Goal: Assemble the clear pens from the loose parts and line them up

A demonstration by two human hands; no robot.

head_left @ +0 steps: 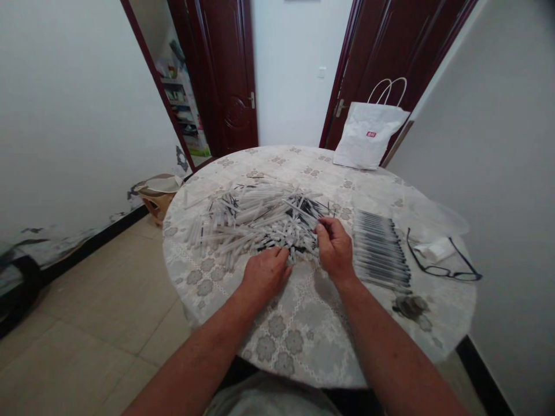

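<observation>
A big loose pile of white and black pen parts point(255, 219) lies in the middle of a round table point(303, 335) covered with a flowered cloth. My left hand point(265, 273) rests at the pile's near edge, fingers curled down onto the parts. My right hand point(333, 245) is at the pile's right edge, fingers pinched on a small piece I cannot name. To the right of that hand lies a neat row of assembled pens point(380, 249).
Black-rimmed glasses point(446, 263) and a folded tissue point(435, 248) lie at the table's right. A white paper bag point(368, 136) stands at the far edge against a dark door. A small basket point(158, 193) sits on the floor at left.
</observation>
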